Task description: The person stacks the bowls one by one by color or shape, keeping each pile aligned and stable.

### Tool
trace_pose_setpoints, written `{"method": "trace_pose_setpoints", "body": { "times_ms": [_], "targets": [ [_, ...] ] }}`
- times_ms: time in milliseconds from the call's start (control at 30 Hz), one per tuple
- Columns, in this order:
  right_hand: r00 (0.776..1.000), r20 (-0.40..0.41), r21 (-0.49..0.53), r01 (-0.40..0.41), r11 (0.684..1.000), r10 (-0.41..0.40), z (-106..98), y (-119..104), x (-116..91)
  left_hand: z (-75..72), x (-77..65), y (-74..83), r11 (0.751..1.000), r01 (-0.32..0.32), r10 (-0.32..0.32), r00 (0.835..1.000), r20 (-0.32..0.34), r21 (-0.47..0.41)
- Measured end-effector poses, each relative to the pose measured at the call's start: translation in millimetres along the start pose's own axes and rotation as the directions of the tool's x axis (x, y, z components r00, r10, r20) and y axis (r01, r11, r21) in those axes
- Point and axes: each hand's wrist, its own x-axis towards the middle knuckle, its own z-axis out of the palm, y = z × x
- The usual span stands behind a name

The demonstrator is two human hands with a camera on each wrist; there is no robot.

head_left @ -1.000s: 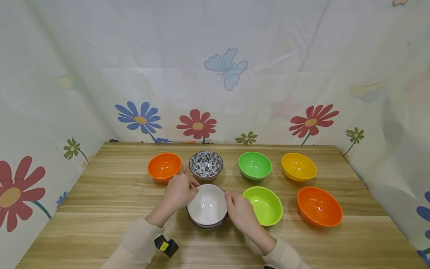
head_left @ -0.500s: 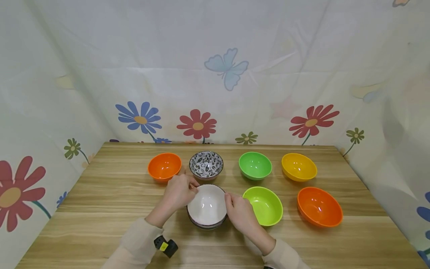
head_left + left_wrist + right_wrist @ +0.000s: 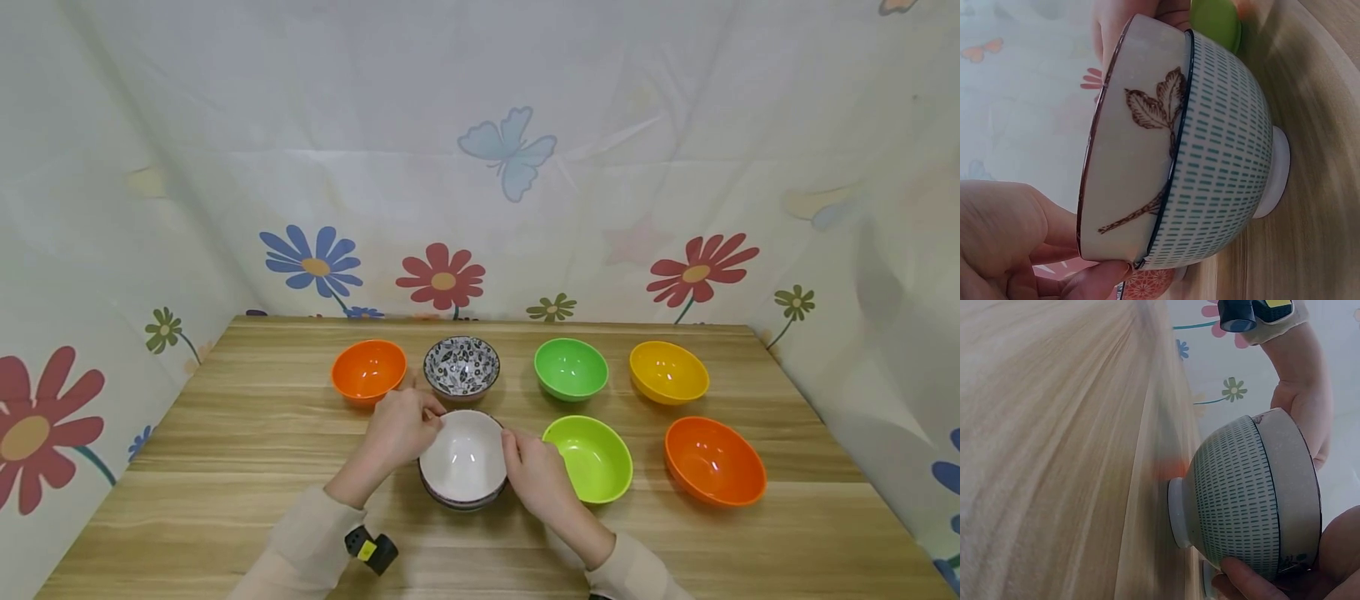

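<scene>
Fingers of the left hand [image 3: 405,427] and right hand [image 3: 538,473] were clamped on the white bowl [image 3: 463,457] between them. It sat inside the dashed bowl [image 3: 1222,150], nesting seemingly done; beyond and rightward of the fingers, six other bowls [image 3: 571,368] stood un-nested.

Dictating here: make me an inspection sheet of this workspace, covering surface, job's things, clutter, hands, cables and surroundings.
Surface: wood-grain table.
Job's things: white bowl, nested in green-dashed bowl.
Clutter: left orange bowl, patterned bowl, green bowl, yellow bowl, lime bowl, right orange bowl; all upright.
Hands: left hand and right hand grip the white bowl from opposite sides.
Cables: nothing seen.
Surroundings: flower-printed backdrop.
</scene>
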Motion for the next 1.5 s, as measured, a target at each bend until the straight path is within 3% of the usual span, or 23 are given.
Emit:
{"method": "trace_pose_setpoints", "body": {
  "times_ms": [633, 867, 1067, 1200, 1500],
  "targets": [
    [1.000, 0.004, -0.001, -0.009, 1.000, 0.009, 1.0, 0.7, -0.1, 3.8, -4.2, -6.3, 0.999, 0.011, -0.011, 1.000, -0.004, -0.045],
    [1.000, 0.004, 0.004, -0.018, 1.000, 0.018, 0.2, 0.3, -0.4, 3.8, -7.5, -14.7, 0.991, 0.019, -0.022, 1.000, -0.016, -0.129],
    [1.000, 0.006, 0.006, -0.020, 1.000, 0.020, 0.6, 0.5, -0.5, 3.5, -10.1, -25.9, 0.971, 0.006, -0.020, 0.998, -0.054, -0.239],
    [1.000, -0.009, -0.002, -0.007, 1.000, 0.007, 0.9, 1.2, -0.5, 3.8, -11.3, -32.8, 0.949, 0.034, -0.045, 0.999, -0.026, -0.312],
    [1.000, -0.008, -0.007, -0.014, 1.000, 0.014, 1.9, 1.1, -0.6, 10.0, -19.7, -42.9, 0.923, 0.097, -0.088, 0.995, 0.039, -0.374]
  ]
}}
